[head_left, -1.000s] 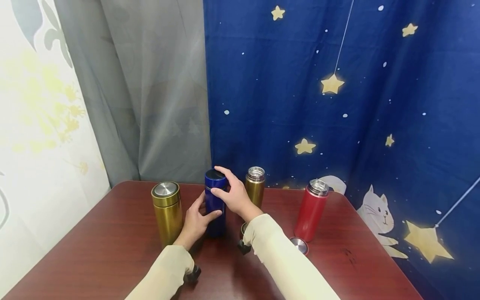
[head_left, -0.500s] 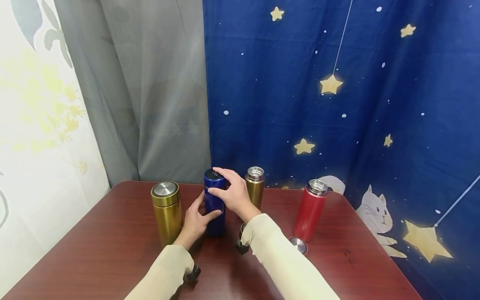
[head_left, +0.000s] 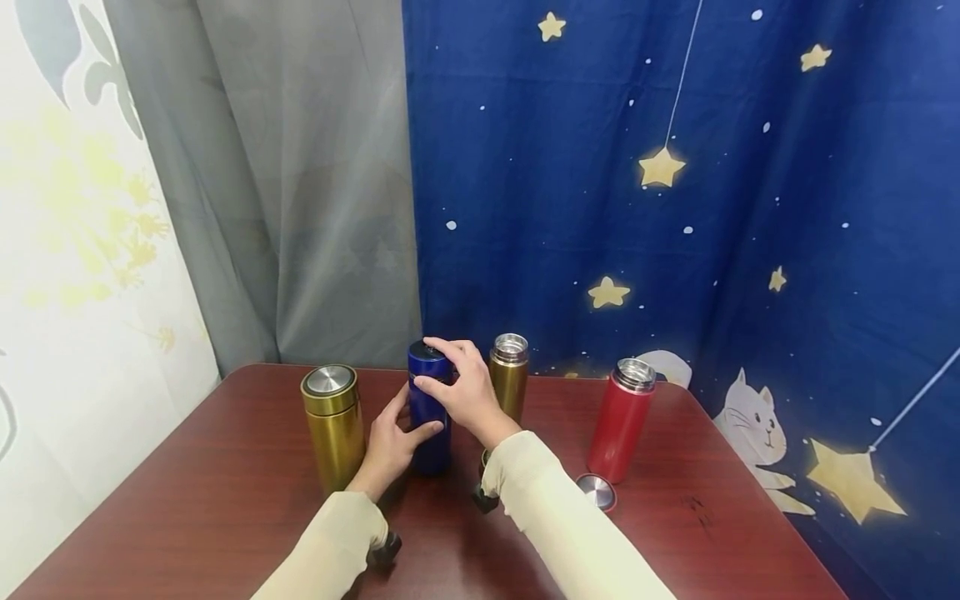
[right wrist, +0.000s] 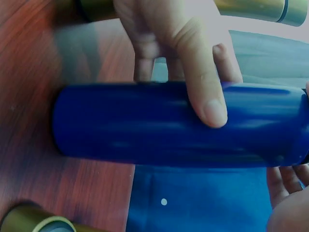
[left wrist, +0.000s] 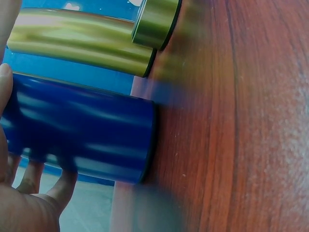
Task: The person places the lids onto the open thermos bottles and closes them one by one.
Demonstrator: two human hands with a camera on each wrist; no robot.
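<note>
A blue thermos flask point(head_left: 431, 454) stands upright near the far side of the table, its dark-topped blue lid point(head_left: 424, 357) on. My left hand point(head_left: 392, 442) holds the body from the left, thumb laid across the near side, as the right wrist view also shows. My right hand point(head_left: 474, 390) grips the lid from the right, fingers over the top and thumb on the near side. Part of the lid is hidden behind those fingers. In the left wrist view, the blue flask point(left wrist: 82, 130) rests with its base on the table.
Left of my hands stands a lidded gold flask point(head_left: 333, 433). Behind my right hand is a lidless gold flask point(head_left: 510, 383); its gold lid point(left wrist: 157, 21) lies nearby. To the right, a lidless red flask point(head_left: 621, 425) has its lid point(head_left: 596, 492) beside it. Curtains hang behind the table.
My right hand has shifted slightly on the lid, its fingers moving a little to the left. My left hand keeps its grip, and the other flasks stay put.
</note>
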